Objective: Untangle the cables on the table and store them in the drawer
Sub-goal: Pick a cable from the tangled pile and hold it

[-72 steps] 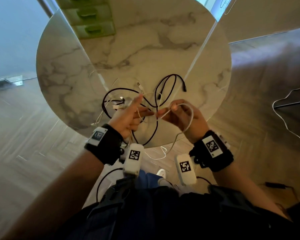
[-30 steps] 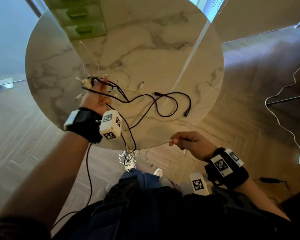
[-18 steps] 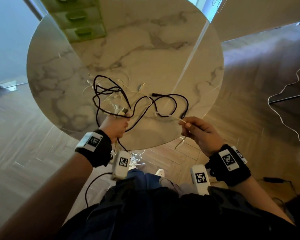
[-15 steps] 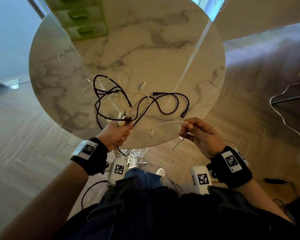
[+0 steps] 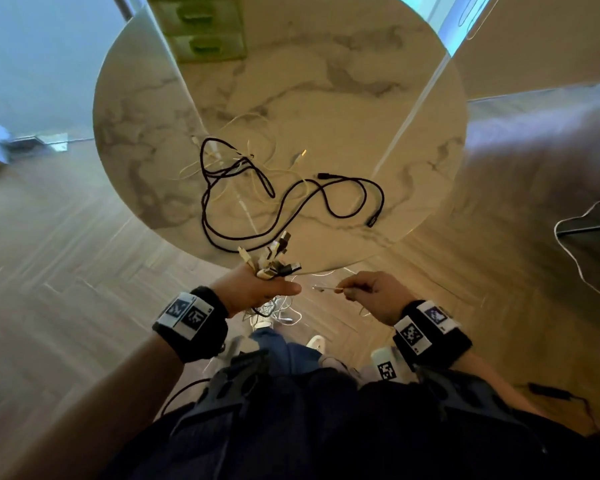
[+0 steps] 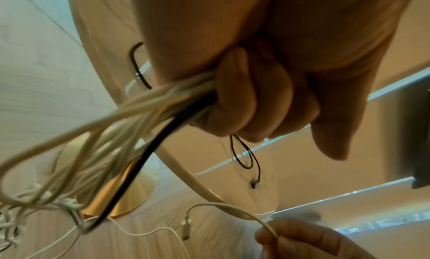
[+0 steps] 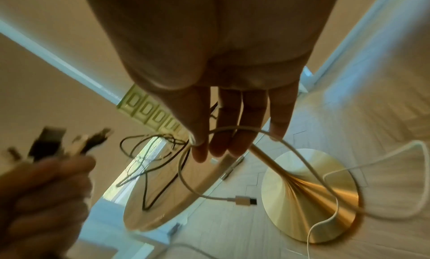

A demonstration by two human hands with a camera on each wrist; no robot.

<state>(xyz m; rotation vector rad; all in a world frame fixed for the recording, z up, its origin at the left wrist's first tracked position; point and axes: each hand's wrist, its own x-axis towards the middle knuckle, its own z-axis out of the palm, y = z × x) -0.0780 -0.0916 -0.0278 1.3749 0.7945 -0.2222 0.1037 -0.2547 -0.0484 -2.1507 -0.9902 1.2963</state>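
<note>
Many cable ends [image 5: 272, 258] bunched in left hand [image 5: 257, 289] (blurred, uncountable)

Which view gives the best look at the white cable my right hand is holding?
Right wrist: the white cable loops past the right hand fingertips, its plug hanging clear. The left wrist view catches it at the bottom edge; in the head view it is a thin, blurred sliver.

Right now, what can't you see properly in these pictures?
- Head view: the green drawer unit is cut off by the top edge.
- Right wrist view: plugs above the left hand are motion-blurred.
- Left wrist view: the curled fingers hide where the cable bundle goes.
- Head view: the pale cables are too faint to count.
</note>
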